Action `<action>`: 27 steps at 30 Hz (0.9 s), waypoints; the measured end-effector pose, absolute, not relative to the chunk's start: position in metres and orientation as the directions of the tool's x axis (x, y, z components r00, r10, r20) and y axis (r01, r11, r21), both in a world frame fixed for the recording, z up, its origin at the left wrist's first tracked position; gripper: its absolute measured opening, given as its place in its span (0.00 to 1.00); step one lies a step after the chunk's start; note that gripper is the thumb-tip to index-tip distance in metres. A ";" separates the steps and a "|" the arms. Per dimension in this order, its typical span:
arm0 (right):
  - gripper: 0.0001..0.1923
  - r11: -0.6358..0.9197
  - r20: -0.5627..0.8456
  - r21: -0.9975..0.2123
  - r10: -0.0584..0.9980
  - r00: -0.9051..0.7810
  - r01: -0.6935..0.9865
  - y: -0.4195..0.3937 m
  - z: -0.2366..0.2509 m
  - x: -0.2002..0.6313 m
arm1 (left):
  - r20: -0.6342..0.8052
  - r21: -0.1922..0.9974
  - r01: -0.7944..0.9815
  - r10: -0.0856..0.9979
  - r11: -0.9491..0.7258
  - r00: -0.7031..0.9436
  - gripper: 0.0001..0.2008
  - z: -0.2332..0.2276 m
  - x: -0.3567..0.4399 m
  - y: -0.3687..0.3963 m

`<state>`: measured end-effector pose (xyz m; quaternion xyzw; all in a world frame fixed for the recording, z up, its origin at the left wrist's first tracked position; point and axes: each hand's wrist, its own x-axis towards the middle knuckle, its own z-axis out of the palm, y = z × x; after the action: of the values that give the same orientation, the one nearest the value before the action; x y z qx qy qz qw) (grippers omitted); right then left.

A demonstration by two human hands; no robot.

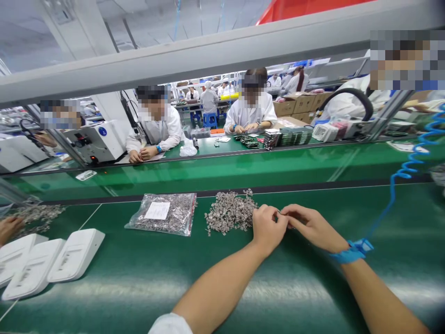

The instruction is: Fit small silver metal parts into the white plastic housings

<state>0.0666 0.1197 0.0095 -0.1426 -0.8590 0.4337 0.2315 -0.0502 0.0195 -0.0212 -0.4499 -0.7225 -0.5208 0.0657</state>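
My left hand (267, 226) and my right hand (309, 225) meet fingertip to fingertip over the green bench mat (222, 278), pinching a small metal part (279, 214) between them; the part is mostly hidden by the fingers. Just left of my left hand lies a loose pile of small grey metal parts (229, 213). A blue wrist strap (351, 250) wraps my right wrist, with a blue coiled cord (406, 171) running up to the right.
A clear plastic bag of the same parts (163, 213) with a white label lies left of the pile. Three white plastic housings (45, 264) sit at the near left. Another person's hand (9, 227) and another parts pile (34, 215) are at far left. Workers sit across the green conveyor (222, 171).
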 end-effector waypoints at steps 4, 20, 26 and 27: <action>0.10 0.758 0.424 -0.652 0.348 -0.836 -0.016 0.123 0.011 0.068 | 0.605 0.646 0.762 0.576 0.050 -0.550 0.12 -0.024 -0.049 0.020; 0.08 0.757 0.442 -0.652 0.331 -0.834 -0.044 0.120 0.024 0.071 | 0.615 0.615 0.784 0.676 -0.088 -0.406 0.17 -0.022 -0.049 0.020; 0.10 0.736 0.420 -0.677 0.390 -0.820 0.004 0.120 0.021 0.069 | 0.607 0.637 0.762 0.686 -0.116 -0.402 0.17 -0.021 -0.049 0.020; 0.10 0.735 0.417 -0.678 0.400 -0.816 0.014 0.120 0.020 0.069 | 0.608 0.636 0.762 0.685 -0.117 -0.402 0.17 -0.021 -0.049 0.020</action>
<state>0.0687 0.1198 0.0205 -0.1164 -0.8883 0.3449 0.2800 -0.0492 0.0197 -0.0209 -0.5453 -0.6634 -0.5110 0.0381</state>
